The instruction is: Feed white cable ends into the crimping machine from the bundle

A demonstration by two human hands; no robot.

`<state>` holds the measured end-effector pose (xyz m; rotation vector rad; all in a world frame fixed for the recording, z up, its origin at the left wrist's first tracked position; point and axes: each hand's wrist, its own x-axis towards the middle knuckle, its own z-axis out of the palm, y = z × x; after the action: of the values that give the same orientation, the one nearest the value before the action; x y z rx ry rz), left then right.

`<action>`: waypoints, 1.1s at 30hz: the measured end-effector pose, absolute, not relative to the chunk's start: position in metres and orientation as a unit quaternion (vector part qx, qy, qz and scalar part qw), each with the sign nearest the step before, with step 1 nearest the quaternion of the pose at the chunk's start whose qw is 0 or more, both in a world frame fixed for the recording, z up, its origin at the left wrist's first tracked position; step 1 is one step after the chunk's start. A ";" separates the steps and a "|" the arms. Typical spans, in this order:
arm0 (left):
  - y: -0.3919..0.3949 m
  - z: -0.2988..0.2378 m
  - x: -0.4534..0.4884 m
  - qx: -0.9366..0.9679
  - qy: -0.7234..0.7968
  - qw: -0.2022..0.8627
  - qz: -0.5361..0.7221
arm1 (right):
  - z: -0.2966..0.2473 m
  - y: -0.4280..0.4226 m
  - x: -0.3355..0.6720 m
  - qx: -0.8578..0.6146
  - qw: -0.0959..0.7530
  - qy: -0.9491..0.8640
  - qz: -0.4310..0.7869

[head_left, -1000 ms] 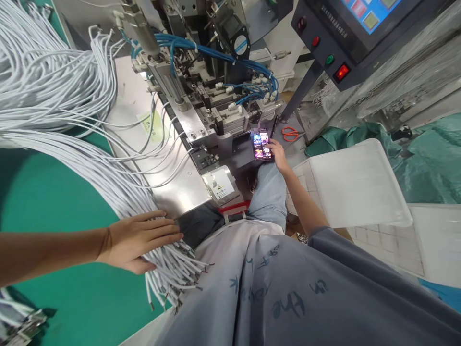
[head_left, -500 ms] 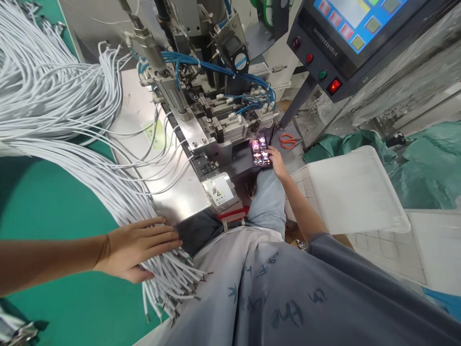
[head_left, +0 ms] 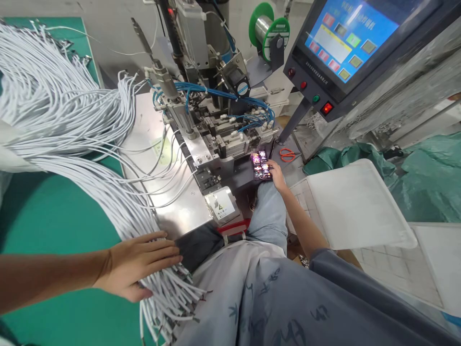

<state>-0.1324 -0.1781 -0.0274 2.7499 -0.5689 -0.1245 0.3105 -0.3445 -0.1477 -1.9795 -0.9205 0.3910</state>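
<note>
My left hand lies flat, fingers stretched out, on the near end of a thick bundle of white cables that runs across the green table. My right hand reaches forward and rests on a lit phone lying on the dark machine base; its fingers curl at the phone's right edge. Between the hands stands a wire-processing machine with blue hoses and a steel plate.
A control panel with a touchscreen and red and green buttons stands at the upper right. Orange-handled scissors lie beside the phone. A white plastic tray sits right of my knee. A green solder spool is behind the machine.
The view has tilted up, showing more of the screen and the spool. Both hands stay where they were, left on the cables, right at the phone.
</note>
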 end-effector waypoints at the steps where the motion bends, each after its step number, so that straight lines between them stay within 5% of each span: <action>1: -0.178 -0.026 -0.132 0.966 -0.196 0.161 -0.047 | -0.148 -0.344 0.310 -0.799 0.447 -0.371 0.158; 21: -0.180 -0.021 -0.133 0.968 -0.184 0.147 -0.088 | -0.147 -0.341 0.307 -0.812 0.446 -0.345 0.148; 33: -0.182 -0.028 -0.136 0.967 -0.171 0.185 -0.047 | -0.129 -0.326 0.306 -0.855 0.313 -0.386 0.150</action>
<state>-0.1362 -0.1820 -0.0279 2.7239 -0.4807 -0.1319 0.3064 -0.3257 -0.1290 -2.2542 -1.0193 0.3966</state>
